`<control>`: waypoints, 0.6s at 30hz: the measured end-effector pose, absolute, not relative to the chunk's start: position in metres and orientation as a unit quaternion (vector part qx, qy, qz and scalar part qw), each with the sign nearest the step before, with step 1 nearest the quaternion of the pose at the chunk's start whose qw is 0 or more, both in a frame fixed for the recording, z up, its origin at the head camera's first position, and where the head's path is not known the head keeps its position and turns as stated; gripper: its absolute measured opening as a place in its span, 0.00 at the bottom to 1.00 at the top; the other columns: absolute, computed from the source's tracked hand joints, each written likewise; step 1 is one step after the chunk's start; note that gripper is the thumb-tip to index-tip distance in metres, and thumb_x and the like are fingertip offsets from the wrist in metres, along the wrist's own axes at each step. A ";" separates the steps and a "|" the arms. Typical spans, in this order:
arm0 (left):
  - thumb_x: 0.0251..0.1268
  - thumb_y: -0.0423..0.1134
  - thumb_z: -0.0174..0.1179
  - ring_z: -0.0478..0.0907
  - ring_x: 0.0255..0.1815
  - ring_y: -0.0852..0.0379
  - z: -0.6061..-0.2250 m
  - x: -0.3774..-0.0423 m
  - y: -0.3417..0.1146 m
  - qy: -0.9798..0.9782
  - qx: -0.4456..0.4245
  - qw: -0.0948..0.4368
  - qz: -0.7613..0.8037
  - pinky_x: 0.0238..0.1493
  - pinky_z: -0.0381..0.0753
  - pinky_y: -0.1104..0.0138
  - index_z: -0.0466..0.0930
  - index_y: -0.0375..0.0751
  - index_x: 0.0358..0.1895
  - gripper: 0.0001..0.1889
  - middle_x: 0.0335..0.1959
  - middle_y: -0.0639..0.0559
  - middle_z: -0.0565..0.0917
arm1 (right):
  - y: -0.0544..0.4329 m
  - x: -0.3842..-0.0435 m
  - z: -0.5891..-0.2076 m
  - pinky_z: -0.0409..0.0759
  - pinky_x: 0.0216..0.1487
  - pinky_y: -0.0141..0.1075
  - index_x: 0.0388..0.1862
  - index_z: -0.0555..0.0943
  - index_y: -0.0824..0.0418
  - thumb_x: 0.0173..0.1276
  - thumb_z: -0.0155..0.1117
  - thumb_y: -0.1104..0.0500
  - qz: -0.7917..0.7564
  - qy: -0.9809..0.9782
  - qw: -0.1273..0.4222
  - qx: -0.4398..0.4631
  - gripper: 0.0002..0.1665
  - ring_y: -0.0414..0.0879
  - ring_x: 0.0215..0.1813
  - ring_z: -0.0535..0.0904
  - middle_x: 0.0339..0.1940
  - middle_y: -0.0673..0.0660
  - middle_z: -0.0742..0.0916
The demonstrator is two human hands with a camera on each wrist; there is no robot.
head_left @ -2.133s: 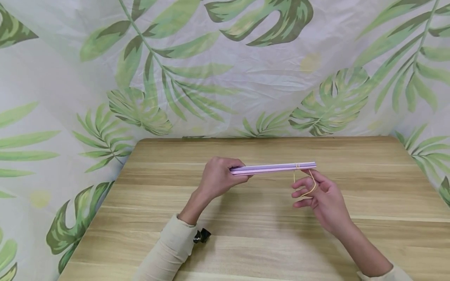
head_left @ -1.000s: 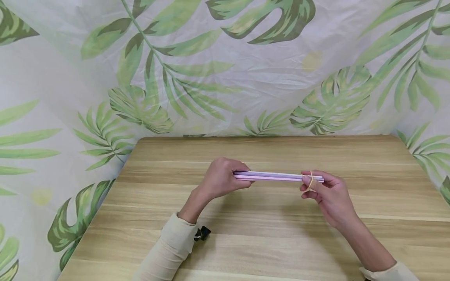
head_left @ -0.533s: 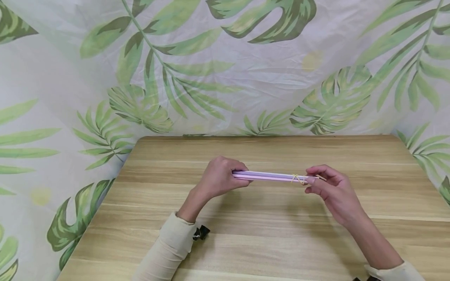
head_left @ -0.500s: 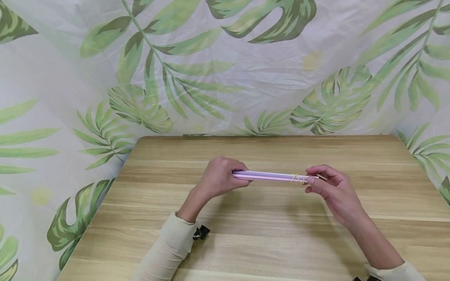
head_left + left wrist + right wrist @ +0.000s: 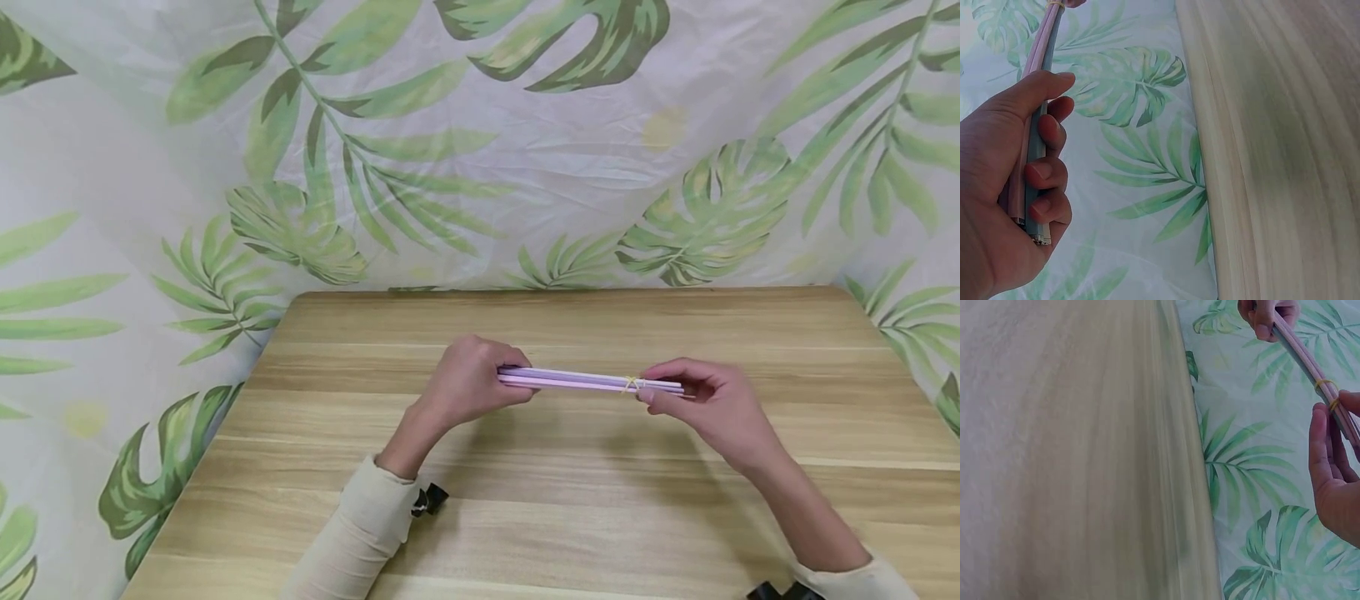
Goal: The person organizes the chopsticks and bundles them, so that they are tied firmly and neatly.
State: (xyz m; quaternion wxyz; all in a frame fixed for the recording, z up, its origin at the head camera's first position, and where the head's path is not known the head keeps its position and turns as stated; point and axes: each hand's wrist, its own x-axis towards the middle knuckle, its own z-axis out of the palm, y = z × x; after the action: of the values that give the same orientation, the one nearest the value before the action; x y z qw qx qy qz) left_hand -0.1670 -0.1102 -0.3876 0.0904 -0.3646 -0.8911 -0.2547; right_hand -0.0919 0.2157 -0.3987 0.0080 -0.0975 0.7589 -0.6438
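Note:
A bundle of long, thin sticks in white, lilac and pink (image 5: 570,379) is held level above the table. My left hand (image 5: 468,379) grips its left end; in the left wrist view the thumb lies along one side and the fingers curl round the other, with a grey-green stick (image 5: 1034,150) showing. A yellow rubber band (image 5: 632,384) wraps the bundle near its right end, crossing itself. At the band my right hand (image 5: 723,412) pinches the bundle between thumb and fingers. In the right wrist view, the band (image 5: 1327,382) shows several turns beside the right thumb.
The wood-grain table (image 5: 555,517) spreads beneath both hands. Behind it hangs a pale leaf-print cloth (image 5: 525,167). Black devices sit at the left wrist (image 5: 430,499) and right wrist (image 5: 783,592).
The rubber band's slack loop left the right fingers and now sits crossed and snug on the bundle. The right hand has shifted its hold to the band; the left hand keeps its grip.

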 end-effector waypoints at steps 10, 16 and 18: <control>0.56 0.40 0.76 0.68 0.21 0.70 -0.391 -0.158 -0.097 -0.894 -0.386 0.080 -0.214 0.27 0.69 0.75 0.92 0.52 0.32 0.03 0.24 0.65 0.86 | 0.198 -0.089 -0.405 0.85 0.34 0.35 0.48 0.93 0.55 0.65 0.82 0.55 -0.553 0.827 0.021 -0.096 0.14 0.39 0.35 0.86 0.41 0.47 0.94; 0.57 0.40 0.76 0.69 0.20 0.70 -0.391 -0.157 -0.097 -0.895 -0.376 0.091 -0.221 0.26 0.69 0.74 0.92 0.52 0.33 0.02 0.23 0.65 0.87 | 0.202 -0.088 -0.400 0.86 0.40 0.34 0.54 0.91 0.53 0.67 0.81 0.51 -0.544 0.835 0.022 -0.078 0.18 0.39 0.41 0.88 0.45 0.46 0.94; 0.57 0.40 0.76 0.69 0.20 0.70 -0.390 -0.158 -0.098 -0.896 -0.371 0.096 -0.223 0.26 0.68 0.74 0.93 0.52 0.33 0.02 0.23 0.65 0.86 | 0.206 -0.088 -0.399 0.87 0.42 0.33 0.57 0.90 0.57 0.69 0.80 0.53 -0.555 0.828 0.017 -0.079 0.20 0.38 0.43 0.89 0.47 0.45 0.93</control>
State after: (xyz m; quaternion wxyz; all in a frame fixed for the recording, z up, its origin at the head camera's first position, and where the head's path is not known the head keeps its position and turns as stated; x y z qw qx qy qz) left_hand -0.1580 -0.0975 -0.3902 0.0965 -0.3714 -0.8960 -0.2235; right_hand -0.0884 0.2060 -0.3985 0.0173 -0.0786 0.8282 -0.5547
